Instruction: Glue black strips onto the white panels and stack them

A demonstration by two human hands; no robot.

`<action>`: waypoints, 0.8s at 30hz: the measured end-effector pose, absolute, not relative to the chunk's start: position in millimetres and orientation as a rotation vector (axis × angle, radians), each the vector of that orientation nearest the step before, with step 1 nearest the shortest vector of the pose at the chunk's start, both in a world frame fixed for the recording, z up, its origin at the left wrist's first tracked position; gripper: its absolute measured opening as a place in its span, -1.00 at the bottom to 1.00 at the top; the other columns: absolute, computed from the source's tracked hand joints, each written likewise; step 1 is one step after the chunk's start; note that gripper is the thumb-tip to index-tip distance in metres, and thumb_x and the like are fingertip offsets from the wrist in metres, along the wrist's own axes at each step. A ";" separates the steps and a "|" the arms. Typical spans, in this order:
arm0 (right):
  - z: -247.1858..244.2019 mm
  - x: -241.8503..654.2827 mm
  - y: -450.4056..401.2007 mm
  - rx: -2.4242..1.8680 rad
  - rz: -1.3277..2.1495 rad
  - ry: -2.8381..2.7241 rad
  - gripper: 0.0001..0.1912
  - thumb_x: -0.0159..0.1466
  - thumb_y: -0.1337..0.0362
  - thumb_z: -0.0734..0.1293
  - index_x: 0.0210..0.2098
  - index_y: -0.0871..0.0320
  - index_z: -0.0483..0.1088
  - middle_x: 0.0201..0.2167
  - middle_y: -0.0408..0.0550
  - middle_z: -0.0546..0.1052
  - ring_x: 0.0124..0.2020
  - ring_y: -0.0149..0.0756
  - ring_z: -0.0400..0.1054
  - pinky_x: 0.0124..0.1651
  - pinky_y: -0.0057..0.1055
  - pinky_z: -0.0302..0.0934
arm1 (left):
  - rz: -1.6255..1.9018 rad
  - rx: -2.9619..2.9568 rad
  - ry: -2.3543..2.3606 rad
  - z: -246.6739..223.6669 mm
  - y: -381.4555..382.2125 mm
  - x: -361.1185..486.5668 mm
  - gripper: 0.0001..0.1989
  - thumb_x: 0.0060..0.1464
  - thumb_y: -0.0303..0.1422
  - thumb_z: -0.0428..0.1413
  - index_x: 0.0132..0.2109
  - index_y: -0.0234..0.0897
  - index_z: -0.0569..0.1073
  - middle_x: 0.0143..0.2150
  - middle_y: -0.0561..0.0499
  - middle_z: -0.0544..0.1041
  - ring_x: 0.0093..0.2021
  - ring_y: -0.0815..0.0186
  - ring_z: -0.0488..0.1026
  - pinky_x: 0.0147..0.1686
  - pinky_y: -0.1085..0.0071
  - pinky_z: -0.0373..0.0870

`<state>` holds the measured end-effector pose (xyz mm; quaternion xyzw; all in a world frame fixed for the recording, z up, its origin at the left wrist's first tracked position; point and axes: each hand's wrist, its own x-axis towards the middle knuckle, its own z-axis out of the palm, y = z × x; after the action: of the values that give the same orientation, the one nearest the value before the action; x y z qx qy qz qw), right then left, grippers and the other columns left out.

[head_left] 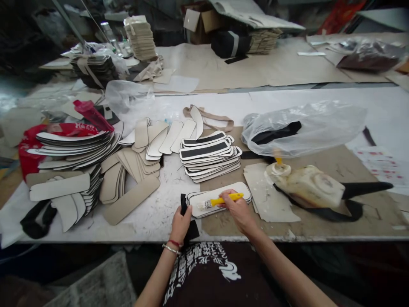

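Note:
A paintbrush [227, 198] with a yellow handle is gripped in my right hand [239, 209]. Its pale bristles rest on the top of a small stack of long, rounded white panels [234, 190] at the table's front. My left hand [181, 222] is closed on a black strip [183, 204], right by the stack's left end. More black material [192, 230] hangs by that hand at the table edge. Behind the stack lies a pile of white panels with black strips on them [207, 149].
Piles of beige panels [131, 192] and white curved panels [76, 149] fill the left side. To the right are a stained plastic container [313, 183], a beige board [271, 196] and a clear plastic bag [332, 128]. A cardboard box [209, 23] stands at the back.

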<state>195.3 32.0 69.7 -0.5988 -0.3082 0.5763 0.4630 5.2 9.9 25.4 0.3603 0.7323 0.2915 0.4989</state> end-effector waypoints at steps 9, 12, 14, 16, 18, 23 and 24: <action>56.9 184.4 23.6 -1.573 1.285 -1.013 -0.75 0.08 0.08 0.27 -0.45 0.15 0.28 -0.53 -0.17 0.34 -0.47 -0.34 0.31 -0.36 -0.40 0.21 | 0.619 1.070 1.804 17.3 16.6 8.7 -0.74 -0.08 -0.25 0.00 -0.25 -0.32 0.36 -0.45 -0.03 0.46 -0.42 0.28 0.40 -0.39 0.39 0.28; 56.8 193.2 22.0 -1.651 1.101 -1.155 -0.77 0.12 0.09 0.23 -0.45 0.15 0.29 -0.49 -0.13 0.36 -0.42 -0.32 0.29 -0.31 -0.39 0.19 | 0.580 1.101 1.821 18.9 17.1 10.1 -0.74 -0.07 -0.24 -0.02 -0.25 -0.32 0.34 -0.45 -0.05 0.46 -0.41 0.25 0.41 -0.39 0.38 0.28; 57.6 202.2 20.6 -1.703 0.958 -1.237 -0.79 0.14 0.12 0.22 -0.44 0.15 0.30 -0.46 -0.11 0.37 -0.38 -0.31 0.28 -0.26 -0.39 0.17 | 0.552 1.109 1.819 19.9 17.4 10.0 -0.73 -0.07 -0.23 -0.03 -0.26 -0.32 0.34 -0.47 -0.04 0.46 -0.42 0.24 0.41 -0.40 0.38 0.27; 58.8 212.8 18.9 -1.749 0.823 -1.301 -0.81 0.15 0.15 0.22 -0.42 0.15 0.32 -0.42 -0.10 0.38 -0.33 -0.31 0.27 -0.22 -0.38 0.16 | 0.528 1.113 1.816 20.1 17.8 9.3 -0.74 -0.07 -0.22 -0.03 -0.27 -0.31 0.34 -0.50 -0.02 0.45 -0.44 0.25 0.40 -0.42 0.38 0.26; 60.4 223.9 17.2 -1.779 0.696 -1.341 -0.83 0.16 0.18 0.22 -0.41 0.15 0.32 -0.40 -0.09 0.39 -0.32 -0.31 0.26 -0.20 -0.38 0.15 | 0.510 1.102 1.814 19.2 18.0 8.4 -0.73 -0.07 -0.21 -0.03 -0.27 -0.30 0.33 -0.54 0.01 0.44 -0.48 0.27 0.39 -0.44 0.39 0.25; 65.6 247.0 14.4 -1.785 0.451 -1.439 -0.89 0.18 0.25 0.21 -0.39 0.14 0.32 -0.41 -0.07 0.39 -0.30 -0.30 0.26 -0.18 -0.34 0.16 | 0.507 1.093 1.778 17.8 18.3 7.5 -0.74 -0.07 -0.18 -0.04 -0.30 -0.27 0.31 -0.59 0.06 0.42 -0.53 0.29 0.38 -0.48 0.42 0.24; 67.2 250.4 14.2 -1.780 0.401 -1.466 -0.90 0.18 0.26 0.21 -0.38 0.14 0.32 -0.40 -0.07 0.39 -0.29 -0.30 0.26 -0.17 -0.33 0.16 | 0.508 1.092 1.776 18.5 18.6 7.6 -0.75 -0.08 -0.17 -0.03 -0.31 -0.27 0.30 -0.59 0.06 0.42 -0.54 0.30 0.38 -0.49 0.43 0.23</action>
<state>250.4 14.2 67.2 -0.7002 -0.5769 0.1578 0.3899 7.6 18.6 18.5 0.4471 0.7272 0.2079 0.4775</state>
